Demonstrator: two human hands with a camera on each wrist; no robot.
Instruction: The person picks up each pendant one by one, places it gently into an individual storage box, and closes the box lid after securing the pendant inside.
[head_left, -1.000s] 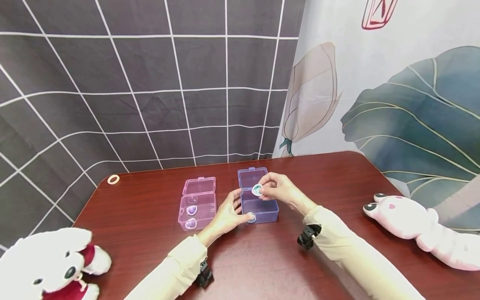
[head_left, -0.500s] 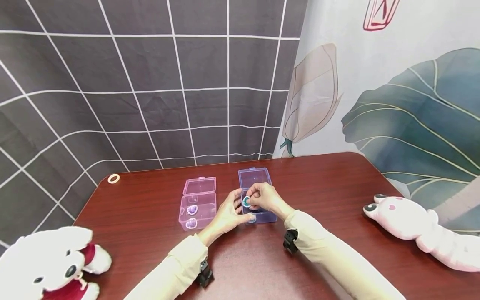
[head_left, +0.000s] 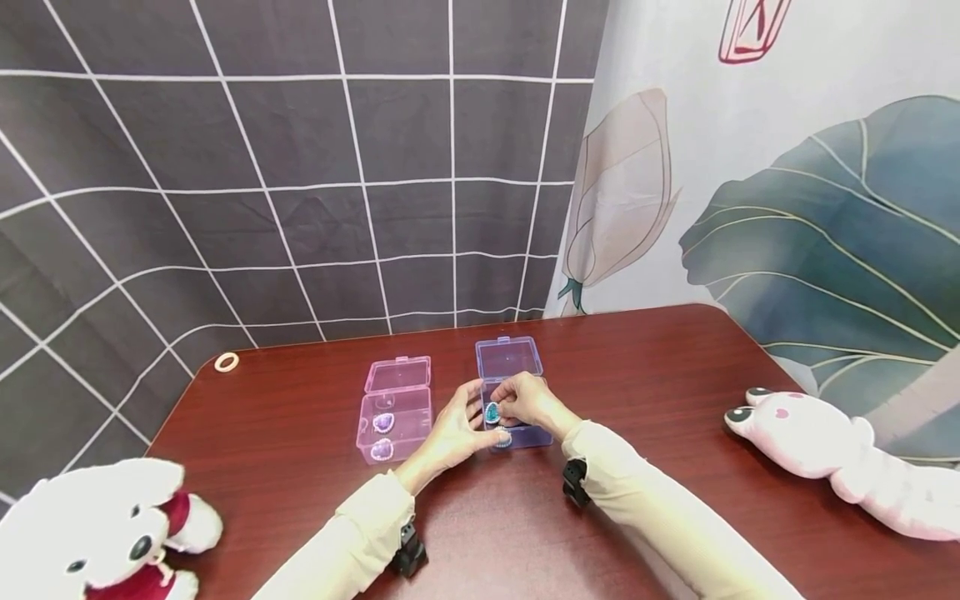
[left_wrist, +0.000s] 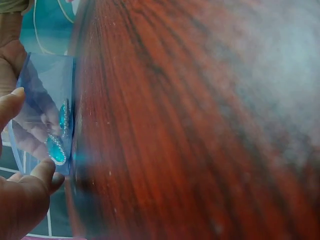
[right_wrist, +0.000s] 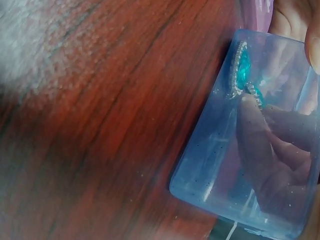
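Note:
A blue clear plastic box [head_left: 537, 438] stands with its lid raised. My left hand [head_left: 452, 435] grips its left side, fingers on the far part and thumb at the front corner. Inside the box my right hand [head_left: 531, 400] pinches a teal gem [head_left: 492, 413] with a pearly beaded rim, low and near the left wall. Another beaded-rim gem [head_left: 502, 438] sits in the front left corner, partly covered by my left thumb. In the right wrist view, both teal gems show through the wall, one upright gem [right_wrist: 243, 66] in front and right-hand fingertips [right_wrist: 248, 102] close by.
A pink clear box [head_left: 412, 421] with its lid raised stands left of the blue one, holding purple gems [head_left: 383, 422]. A pale ring [head_left: 227, 362] lies at the back left. A white plush bear [head_left: 97, 517] and a pink plush toy [head_left: 832, 450] flank the table [head_left: 480, 533].
My right hand has moved left and down into the blue box, carrying the teal gem from above the box to near its left wall. My left hand stays in place.

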